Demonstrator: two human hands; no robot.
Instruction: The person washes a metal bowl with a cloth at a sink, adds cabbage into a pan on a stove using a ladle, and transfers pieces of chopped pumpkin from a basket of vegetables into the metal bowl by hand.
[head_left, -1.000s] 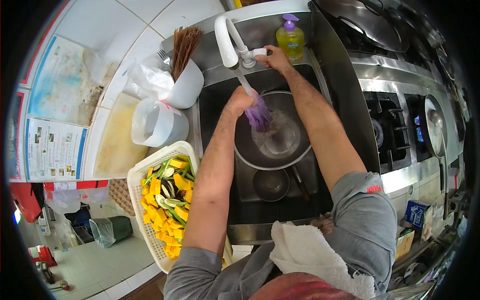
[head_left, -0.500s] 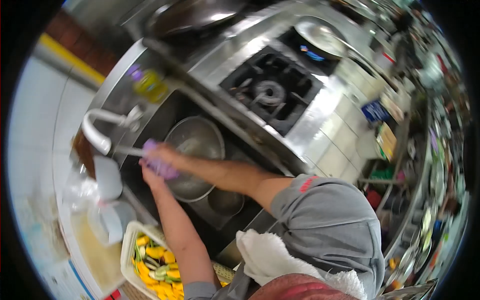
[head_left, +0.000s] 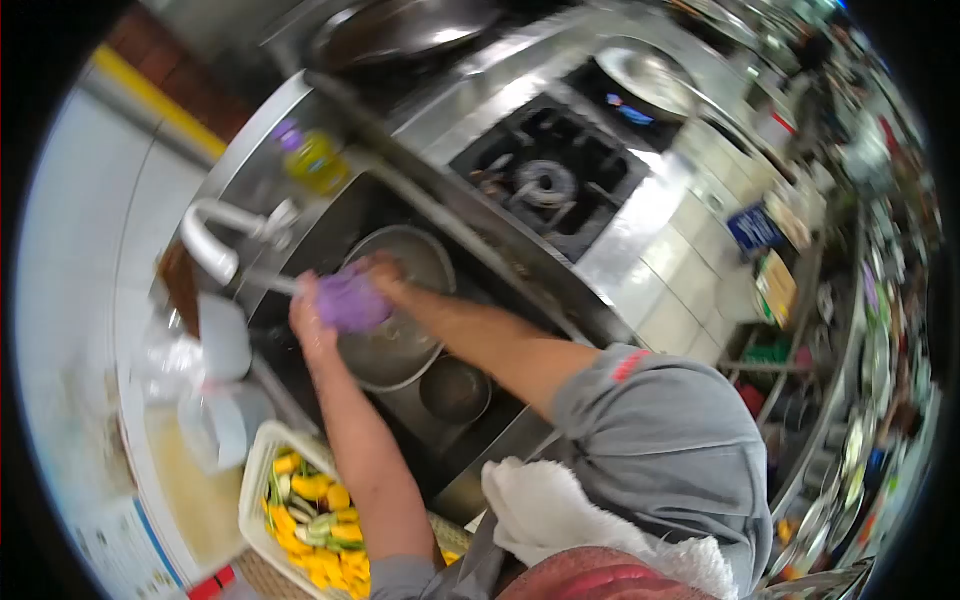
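Observation:
A purple cloth point(head_left: 352, 300) is stretched between my two hands under the faucet. My left hand point(head_left: 308, 308) grips its left end, close to the stream of water. At the other end, my right hand point(head_left: 382, 277) is closed on the cloth, its fingers partly hidden. Below them a large round metal pan point(head_left: 395, 355) sits in the sink, wet inside. Beside it stands a smaller dark pot point(head_left: 455, 390). The white faucet point(head_left: 212, 248) curves over the sink's left edge.
A yellow soap bottle point(head_left: 318, 165) stands behind the faucet. Plastic containers point(head_left: 222, 335) line the left counter. A cream basket point(head_left: 262, 450) holds cut yellow and green vegetables. Across the sink is a stove burner point(head_left: 545, 185); a pan point(head_left: 645, 75) sits over a blue flame.
My hands have moved apart. The cloth, bunched between them before, is now spread wider over the pan, and my right hand has shifted up and right.

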